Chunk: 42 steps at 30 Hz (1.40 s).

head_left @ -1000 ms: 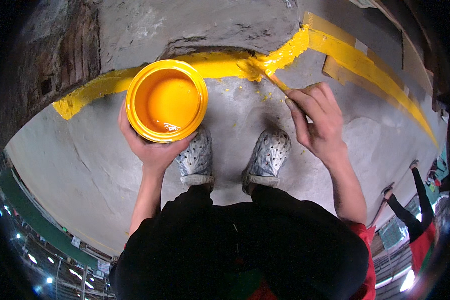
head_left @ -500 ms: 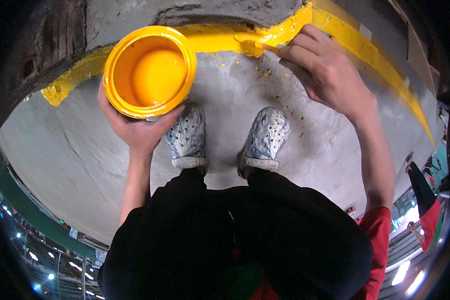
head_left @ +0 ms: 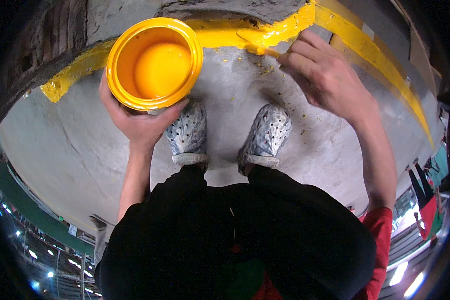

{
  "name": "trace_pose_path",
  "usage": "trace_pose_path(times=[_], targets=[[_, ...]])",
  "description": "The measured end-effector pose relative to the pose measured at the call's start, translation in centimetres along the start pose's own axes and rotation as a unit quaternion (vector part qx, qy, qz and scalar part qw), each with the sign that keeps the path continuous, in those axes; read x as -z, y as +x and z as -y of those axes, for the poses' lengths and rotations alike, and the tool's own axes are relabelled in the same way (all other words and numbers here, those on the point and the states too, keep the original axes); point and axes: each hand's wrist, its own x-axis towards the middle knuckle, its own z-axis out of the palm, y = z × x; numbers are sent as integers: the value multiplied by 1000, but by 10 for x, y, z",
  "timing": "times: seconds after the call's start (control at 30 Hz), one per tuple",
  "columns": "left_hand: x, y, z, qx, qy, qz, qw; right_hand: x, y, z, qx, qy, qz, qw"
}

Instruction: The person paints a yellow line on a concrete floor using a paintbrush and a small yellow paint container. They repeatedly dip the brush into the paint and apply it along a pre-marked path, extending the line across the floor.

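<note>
My left hand (head_left: 137,122) is wrapped round a round paint can (head_left: 116,82) whose rim and inside are coated yellow. Yellow paint (head_left: 162,70) lies in the can's bottom. With closed fingers, my right hand (head_left: 322,75) grips the handle of a paintbrush (head_left: 262,50). Its bristles are loaded with yellow and rest against the wet yellow stripe (head_left: 220,37) on the floor, along the foot of a rough concrete block. How the thumb sits on the handle is partly hidden under my fingers.
Grey concrete floor (head_left: 225,100) carries small yellow drips and dark crumbs. My patterned clogs (head_left: 269,130) stand just below the stripe. A dark wooden-looking beam (head_left: 50,37) rises at upper left. Another person (head_left: 427,205) in red and black is at far right.
The paint can has shifted slightly up and right in my left hand. My right hand and the brush have moved a little downward and right along the stripe's edge.
</note>
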Motion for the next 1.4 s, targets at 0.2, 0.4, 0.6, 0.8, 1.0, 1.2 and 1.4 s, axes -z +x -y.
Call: trace_pose_path(times=[0.2,0.4,0.6,0.8,1.0,1.2,1.4], targets=[[-3,-1,-1,8,-7,-3,1000,3,-8,-7,-7,3,-57,998],[-3,-3,-2,4,-1,-2,1000,1,1,-5,-28,-7,-112,993],[-2,-2,-2,-1,6,-2,1000,-2,3,-2,-23,0,-54,998],[-4,-3,-3,4,3,-7,1000,-6,-4,-6,-15,40,5,999],[-1,-2,-5,8,17,-6,1000,3,-20,8,-72,-15,-127,989],[-5,-2,-5,11,15,-2,1000,-57,-47,21,-28,-1,-115,993],[-3,-3,-3,15,-4,-5,1000,-36,-75,-3,-31,-66,-87,994]])
